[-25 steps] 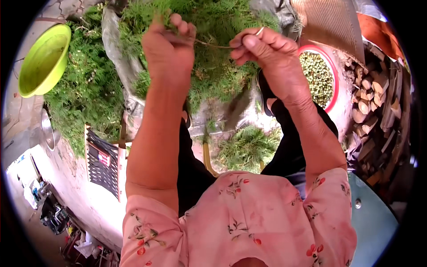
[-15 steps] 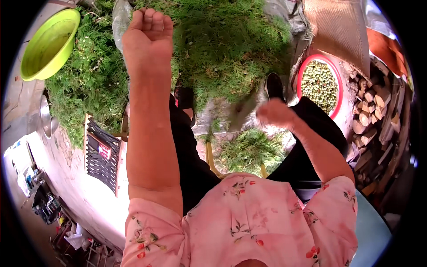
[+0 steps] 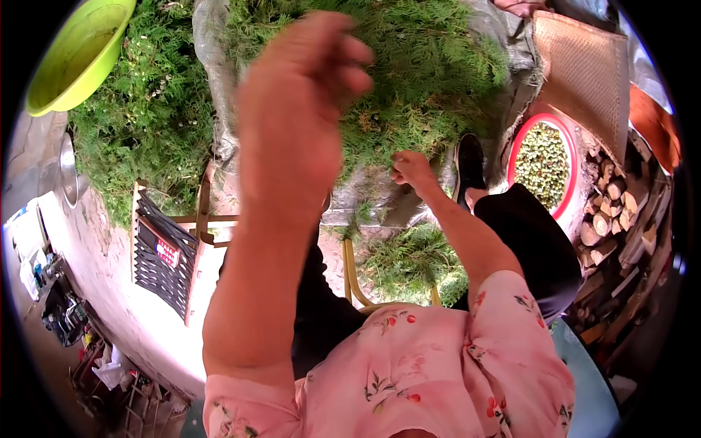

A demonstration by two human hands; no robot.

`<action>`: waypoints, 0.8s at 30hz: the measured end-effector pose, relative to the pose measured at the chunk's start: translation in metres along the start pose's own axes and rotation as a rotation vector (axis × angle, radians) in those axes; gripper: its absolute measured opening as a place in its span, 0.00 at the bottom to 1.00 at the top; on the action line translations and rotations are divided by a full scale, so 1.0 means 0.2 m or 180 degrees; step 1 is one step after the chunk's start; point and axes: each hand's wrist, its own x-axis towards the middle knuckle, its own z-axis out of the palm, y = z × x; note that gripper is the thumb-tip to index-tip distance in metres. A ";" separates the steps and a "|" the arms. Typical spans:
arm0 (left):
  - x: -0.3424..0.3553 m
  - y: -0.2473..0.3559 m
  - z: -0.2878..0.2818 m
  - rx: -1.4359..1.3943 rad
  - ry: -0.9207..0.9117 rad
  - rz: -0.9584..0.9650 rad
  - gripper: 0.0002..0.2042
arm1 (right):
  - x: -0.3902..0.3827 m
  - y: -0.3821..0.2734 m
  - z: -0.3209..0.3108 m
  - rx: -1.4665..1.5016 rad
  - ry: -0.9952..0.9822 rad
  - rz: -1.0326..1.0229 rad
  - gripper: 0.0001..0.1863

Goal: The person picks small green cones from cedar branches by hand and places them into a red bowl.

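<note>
My left hand [image 3: 299, 102] is raised large and blurred over the green cut branches [image 3: 380, 58] lying on a grey sheet; its fingers are bent, but motion smears them, so I cannot tell what, if anything, they hold. My right hand [image 3: 409, 169] is lower and farther right, at the front edge of the foliage, fingers curled; anything inside them is too small to make out. Below it another bunch of greens [image 3: 416, 255] lies beside yellow bars [image 3: 350, 270] between my legs.
A lime-green basin [image 3: 80, 58], more foliage [image 3: 146, 117], a metal bowl [image 3: 70, 171] and a strapped wooden frame [image 3: 161, 255] are left. Right are a red-rimmed tray of small pale-green pieces [image 3: 541, 160], a woven mat [image 3: 580, 87] and stacked firewood [image 3: 613, 226].
The thin stem stretched between both hands earlier no longer shows. My right hand dropped, then shifted left to the foliage's edge; my left hand has moved rightward from its position half a second ago.
</note>
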 end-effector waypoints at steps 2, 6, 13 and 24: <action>-0.12 -0.08 0.11 0.0613 -0.0496 -0.0497 0.08 | 0.13 0.06 0.11 0.0548 0.0282 -0.0003 0.10; -0.31 -0.28 0.20 0.2018 -0.1975 -0.0876 0.05 | 0.26 0.05 0.31 0.0327 0.0894 -0.0197 0.12; -0.35 -0.36 0.13 0.3039 -0.2359 0.0728 0.04 | 0.20 0.08 0.30 0.0709 0.0678 0.0296 0.15; -0.37 -0.41 0.14 0.4515 -0.3873 0.0494 0.03 | 0.02 0.02 0.11 0.2139 -0.0140 0.0205 0.12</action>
